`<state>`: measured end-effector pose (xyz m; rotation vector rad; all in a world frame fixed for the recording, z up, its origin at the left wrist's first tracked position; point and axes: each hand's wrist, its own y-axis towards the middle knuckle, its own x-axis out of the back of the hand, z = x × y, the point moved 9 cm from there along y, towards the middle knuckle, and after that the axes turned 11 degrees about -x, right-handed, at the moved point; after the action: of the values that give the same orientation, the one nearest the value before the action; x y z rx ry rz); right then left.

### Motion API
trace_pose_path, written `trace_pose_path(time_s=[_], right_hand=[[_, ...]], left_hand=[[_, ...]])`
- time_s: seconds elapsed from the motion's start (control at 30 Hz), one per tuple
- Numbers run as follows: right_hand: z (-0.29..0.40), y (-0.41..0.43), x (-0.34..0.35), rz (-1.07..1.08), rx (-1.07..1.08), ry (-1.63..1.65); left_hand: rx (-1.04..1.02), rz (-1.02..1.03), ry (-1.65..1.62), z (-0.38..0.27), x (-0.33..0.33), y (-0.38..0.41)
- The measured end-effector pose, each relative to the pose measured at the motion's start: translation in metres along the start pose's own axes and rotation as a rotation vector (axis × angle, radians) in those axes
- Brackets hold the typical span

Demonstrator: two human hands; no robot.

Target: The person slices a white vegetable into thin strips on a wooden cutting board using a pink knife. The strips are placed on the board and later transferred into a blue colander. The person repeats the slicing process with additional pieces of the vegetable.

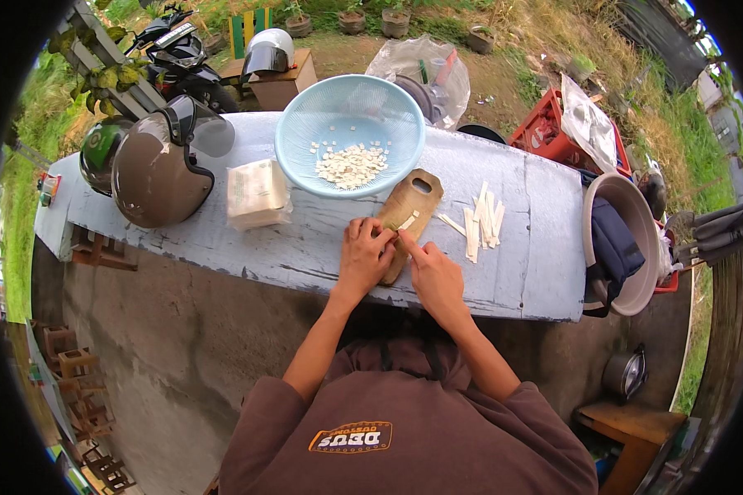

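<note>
A wooden cutting board (426,197) with a handle slot lies on the pale blue table. My left hand (366,250) rests on the board's left side, its bent fingers at a pale strip (407,223) and small cut pieces. Beside it, my right hand (434,272) is closed with the index finger stretched to the same strip; whatever it grips is hidden, and no blade can be made out. Beyond the board stands a light blue plastic colander (291,133) holding many small pale squares (351,166). Flat pale strips (484,219) lie in a loose pile to the right.
A plastic-wrapped block (258,193) sits left of the colander. Two helmets, one of them brown (155,167), occupy the table's left end. A large round tub (634,247) with a dark blue bag (616,244) stands at the right edge. A red crate (542,127) is behind it.
</note>
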<state>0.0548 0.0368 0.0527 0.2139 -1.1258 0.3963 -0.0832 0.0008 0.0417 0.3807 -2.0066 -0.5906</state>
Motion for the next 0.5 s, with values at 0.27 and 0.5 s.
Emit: trace_pose_path(time_s=[0.27,0.5], right_hand=[[-0.021,-0.025,0.007,0.039,-0.018,-0.001],[-0.004,-0.013,0.011,0.01,-0.004,0.056]], left_hand=[[0.035,-0.014,-0.042,0.004,-0.003,-0.005],[0.023,-0.005,-0.066,0.003,0.002,-0.004]])
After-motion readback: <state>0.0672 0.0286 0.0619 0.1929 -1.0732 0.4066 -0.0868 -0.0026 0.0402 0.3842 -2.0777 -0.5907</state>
